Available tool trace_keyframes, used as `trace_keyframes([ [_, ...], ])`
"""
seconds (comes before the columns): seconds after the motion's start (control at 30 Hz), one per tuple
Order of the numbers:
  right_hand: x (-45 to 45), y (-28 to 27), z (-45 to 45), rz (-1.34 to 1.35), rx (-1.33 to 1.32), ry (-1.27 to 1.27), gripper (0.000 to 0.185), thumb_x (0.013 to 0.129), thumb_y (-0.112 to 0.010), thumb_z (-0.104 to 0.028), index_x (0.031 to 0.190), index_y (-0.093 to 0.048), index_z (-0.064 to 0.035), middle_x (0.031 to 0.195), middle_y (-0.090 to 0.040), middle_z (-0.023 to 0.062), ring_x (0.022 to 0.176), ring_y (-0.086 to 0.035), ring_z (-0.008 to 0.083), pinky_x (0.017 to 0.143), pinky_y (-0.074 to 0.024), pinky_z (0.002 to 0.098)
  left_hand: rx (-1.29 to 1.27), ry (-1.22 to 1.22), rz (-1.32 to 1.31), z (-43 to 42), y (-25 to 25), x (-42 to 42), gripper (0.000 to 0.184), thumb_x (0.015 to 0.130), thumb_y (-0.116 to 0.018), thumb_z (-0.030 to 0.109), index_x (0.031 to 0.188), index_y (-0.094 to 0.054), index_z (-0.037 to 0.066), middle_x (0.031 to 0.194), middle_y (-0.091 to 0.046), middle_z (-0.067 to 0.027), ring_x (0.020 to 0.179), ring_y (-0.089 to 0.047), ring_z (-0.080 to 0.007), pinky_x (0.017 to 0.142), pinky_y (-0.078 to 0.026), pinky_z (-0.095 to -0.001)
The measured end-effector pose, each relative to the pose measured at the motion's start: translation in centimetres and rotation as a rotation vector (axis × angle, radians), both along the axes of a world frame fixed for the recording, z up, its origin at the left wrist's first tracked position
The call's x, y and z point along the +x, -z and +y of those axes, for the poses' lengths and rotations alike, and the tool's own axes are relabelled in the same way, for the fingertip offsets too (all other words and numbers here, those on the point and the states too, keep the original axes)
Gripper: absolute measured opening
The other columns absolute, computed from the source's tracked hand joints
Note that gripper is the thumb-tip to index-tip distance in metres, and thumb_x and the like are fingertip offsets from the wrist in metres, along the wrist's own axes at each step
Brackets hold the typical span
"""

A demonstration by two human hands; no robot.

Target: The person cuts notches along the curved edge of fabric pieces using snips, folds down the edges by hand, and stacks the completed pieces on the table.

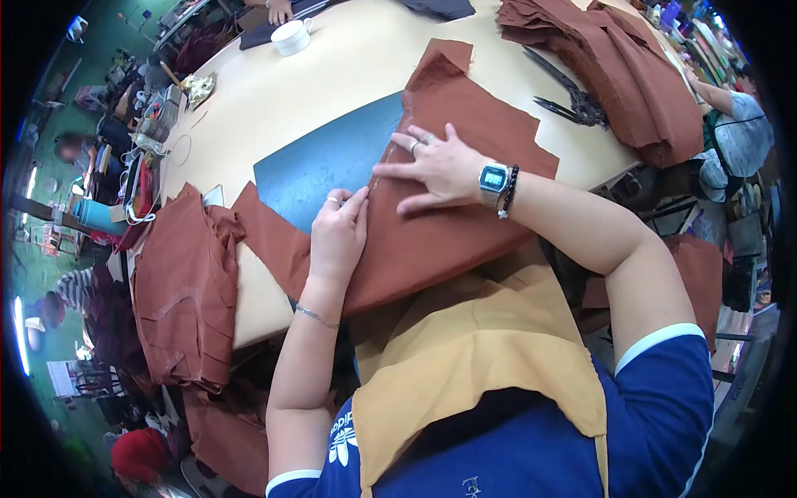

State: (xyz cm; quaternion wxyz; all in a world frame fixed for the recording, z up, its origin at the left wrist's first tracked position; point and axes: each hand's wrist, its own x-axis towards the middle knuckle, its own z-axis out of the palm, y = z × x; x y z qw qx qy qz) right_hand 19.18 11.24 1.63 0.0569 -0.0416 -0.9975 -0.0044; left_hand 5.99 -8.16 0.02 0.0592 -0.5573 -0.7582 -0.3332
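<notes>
A rust-brown piece of fabric [465, 224] lies in front of me, partly over a dark blue-grey sheet [324, 158] on the table. My left hand [339, 232] pinches the fabric along its left edge, thumb and fingers pressed together. Just to the right, my right hand [440, 170] rests on the same cloth with its fingers spread, fingertips close to that edge. The edge beneath the fingers is partly covered. A narrower brown flap [278, 236] extends to the left of my left wrist.
A folded brown stack [187, 286] hangs over the table's left side; another brown pile [618, 83] lies at the upper right. Beside it are black-handled scissors [573, 100]. A white cup [290, 37] stands at the far edge, near another person's hand [280, 12].
</notes>
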Motion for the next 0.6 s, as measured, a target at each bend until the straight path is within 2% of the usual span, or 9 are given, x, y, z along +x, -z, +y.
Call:
trace_keyframes([
  [0.1,-0.6,0.0,1.6,0.009,0.061,0.170,0.075,0.085,-0.037,-0.077,0.144,-0.044,-0.0298,0.148,-0.037,0.0199,0.139,-0.032,0.0396,0.100,-0.0282,0.0745,0.011,0.003,0.006,-0.1,0.1,0.0,0.017,0.088,-0.062,0.007,0.103,-0.070,0.003,0.092,-0.062,-0.0142,0.073,-0.064,-0.0310,0.066,-0.053,-0.0397],
  [0.13,-0.6,0.1,1.3,0.142,0.110,0.165,0.073,0.088,-0.042,-0.071,0.138,-0.050,-0.0191,0.142,-0.045,0.0177,0.135,-0.039,0.0345,0.103,-0.0328,0.0645,0.012,0.006,0.011,0.0,0.1,0.0,0.017,0.088,-0.062,0.007,0.103,-0.070,0.003,0.092,-0.062,-0.0143,0.073,-0.064,-0.0311,0.066,-0.053,-0.0397],
  [0.23,-1.3,0.1,-1.5,0.126,-0.319,-0.148,0.062,0.090,-0.050,-0.061,0.128,-0.056,-0.0130,0.134,-0.053,0.0150,0.128,-0.048,0.0302,0.102,-0.0395,0.0502,-0.010,-0.004,-0.020,0.1,0.3,-0.3,0.018,0.088,-0.063,0.007,0.105,-0.071,0.004,0.091,-0.063,-0.0147,0.076,-0.064,-0.0306,0.068,-0.053,-0.0378],
  [0.27,-0.8,0.5,-3.1,0.229,-0.261,-0.177,0.053,0.091,-0.056,-0.052,0.122,-0.058,-0.0092,0.125,-0.059,0.0137,0.120,-0.054,0.0282,0.099,-0.0425,0.0413,-0.022,0.004,-0.046,-0.1,0.1,-0.2,0.018,0.088,-0.064,0.007,0.104,-0.071,0.004,0.090,-0.064,-0.0147,0.076,-0.064,-0.0305,0.069,-0.053,-0.0376],
  [0.37,-0.8,1.9,-3.4,0.294,-0.216,-0.185,0.055,0.091,-0.055,-0.052,0.124,-0.057,-0.0073,0.128,-0.057,0.0142,0.122,-0.052,0.0285,0.101,-0.0409,0.0430,-0.058,0.022,-0.094,-1.4,-1.0,-0.5,0.017,0.087,-0.064,0.008,0.102,-0.071,0.004,0.088,-0.064,-0.0140,0.076,-0.065,-0.0299,0.069,-0.053,-0.0376],
  [0.47,-0.7,1.4,-3.5,0.201,-0.201,-0.159,0.058,0.091,-0.056,-0.052,0.131,-0.054,-0.0103,0.132,-0.052,0.0153,0.124,-0.050,0.0310,0.104,-0.0395,0.0469,-0.079,0.037,-0.081,-3.3,-1.4,-0.9,0.015,0.087,-0.064,0.010,0.100,-0.071,0.004,0.085,-0.064,-0.0117,0.073,-0.065,-0.0282,0.067,-0.054,-0.0381],
  [0.57,-0.6,0.3,-4.8,0.096,-0.074,-0.136,0.060,0.091,-0.052,-0.058,0.135,-0.053,-0.0170,0.136,-0.048,0.0170,0.126,-0.047,0.0329,0.103,-0.0397,0.0527,-0.059,0.043,-0.060,-4.3,-1.4,-1.0,0.015,0.088,-0.064,0.010,0.099,-0.071,0.004,0.085,-0.064,-0.0116,0.072,-0.065,-0.0278,0.066,-0.053,-0.0378],
  [0.6,-0.5,-0.1,-5.1,0.060,-0.065,-0.114,0.060,0.091,-0.049,-0.061,0.137,-0.052,-0.0222,0.138,-0.046,0.0179,0.127,-0.046,0.0340,0.101,-0.0402,0.0558,-0.054,0.047,-0.047,-4.5,-1.3,-0.9,0.016,0.088,-0.064,0.011,0.100,-0.071,0.004,0.086,-0.063,-0.0116,0.074,-0.064,-0.0277,0.068,-0.053,-0.0380],
])
